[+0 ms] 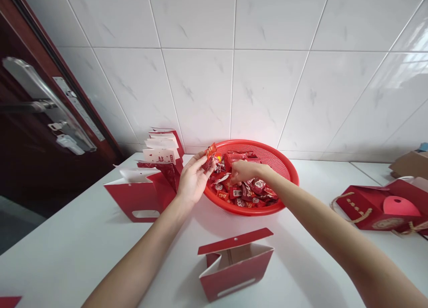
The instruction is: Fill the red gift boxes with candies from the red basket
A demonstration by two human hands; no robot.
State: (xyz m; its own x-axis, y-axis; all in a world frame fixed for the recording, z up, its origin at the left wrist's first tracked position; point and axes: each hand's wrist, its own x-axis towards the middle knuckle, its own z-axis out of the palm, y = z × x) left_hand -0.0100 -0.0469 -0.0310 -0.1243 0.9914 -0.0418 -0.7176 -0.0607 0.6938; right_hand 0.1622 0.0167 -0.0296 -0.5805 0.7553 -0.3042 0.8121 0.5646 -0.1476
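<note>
While L hand [193,176] has its grip closed on a few sweets [211,151] at the basket [249,211]'s L rim, R hand [246,170] is down inside it, fingers curled into the candy [236,192]; can't tell if that grip has any. Open box [236,268] stands in front of basket, more boxes [130,199] to L, roped box [376,207] well off to R, all on white surface [67,254].

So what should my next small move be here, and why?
Probably lift one more sweet from the pile with your right hand and pass it to your left hand. Your right hand is down at the pile in the red basket, your left holds wrapped sweets close by, and the red box in front of you stands open.
</note>
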